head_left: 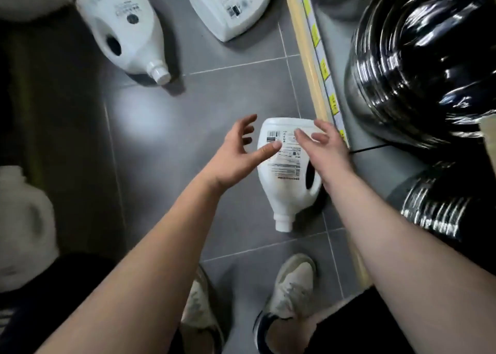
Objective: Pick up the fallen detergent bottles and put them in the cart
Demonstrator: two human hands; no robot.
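Observation:
A white detergent bottle [287, 176] lies on the grey tiled floor with its cap pointing toward me and its label side up. My left hand [239, 152] hovers just left of it, fingers spread, thumb over the label. My right hand [322, 146] is over the bottle's right side, fingers straight; whether it touches the bottle I cannot tell. Neither hand holds anything. Two more white bottles lie farther away: one [126, 26] at upper left, cap toward me, and one [230, 4] at top centre. A blurred white bottle [24, 227] is at the left edge.
A shelf edge [314, 66] with yellow price tags runs down the right side, with shiny black wrapped goods [421, 66] on it. My shoes [292, 283] stand on the floor just below the near bottle. No cart is plainly in view.

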